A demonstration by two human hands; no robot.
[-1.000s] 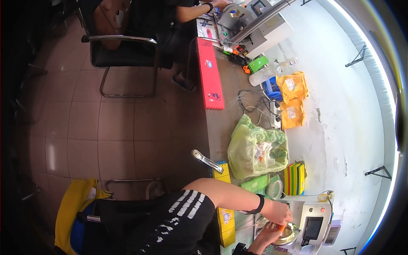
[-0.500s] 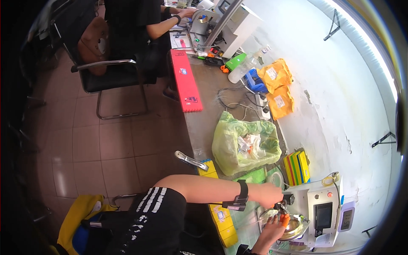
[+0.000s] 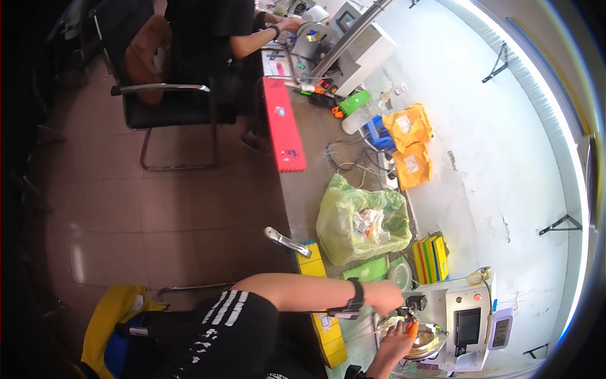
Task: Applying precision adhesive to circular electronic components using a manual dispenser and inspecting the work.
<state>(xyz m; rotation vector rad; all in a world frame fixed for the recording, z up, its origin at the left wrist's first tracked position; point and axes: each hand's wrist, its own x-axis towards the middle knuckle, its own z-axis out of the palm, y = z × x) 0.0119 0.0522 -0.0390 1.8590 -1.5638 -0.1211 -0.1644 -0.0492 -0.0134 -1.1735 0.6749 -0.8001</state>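
Note:
My left hand reaches across from the left and is closed at a small metal mechanism on the front of a white machine. Whatever its fingers grip is hidden behind the hand. Just nearer, my right hand comes up from the lower edge, its fingers bent in toward the same mechanism. Orange covers sit on some of its fingertips. What the right fingers pinch is too small to make out. Beside them lies a shiny round metal bowl.
A bin with a pale green liner holds crumpled paper. Yellow blocks line the table's left edge near a metal-handled tool. Coloured boards stand by the wall. Farther off are a red strip, orange packets and a co-worker.
The whole view has shifted slightly, so the machine and both hands appear a little farther left and lower. Both hands remain at the metal mechanism.

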